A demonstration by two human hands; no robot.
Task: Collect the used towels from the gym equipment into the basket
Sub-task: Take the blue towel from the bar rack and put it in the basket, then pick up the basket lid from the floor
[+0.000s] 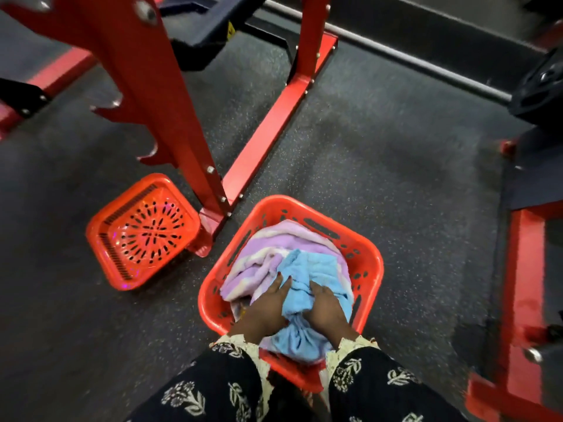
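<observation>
Under both palms, the blue towel [307, 287] lies bunched in the red basket [370, 263] on top of a lilac towel [262, 254]. Its long axis runs toward and away from the person, the near end spilling over the near rim between the wrists. The left hand [268, 306] presses flat, fingers spread, on the towel's left edge. The right hand [327, 309] curls its fingers into a fold, loosely clamped. Both sit equally near, so tucking the overhanging end inward looks like the next need. A lid [143, 231] lies just left, against the rack [170, 95].
</observation>
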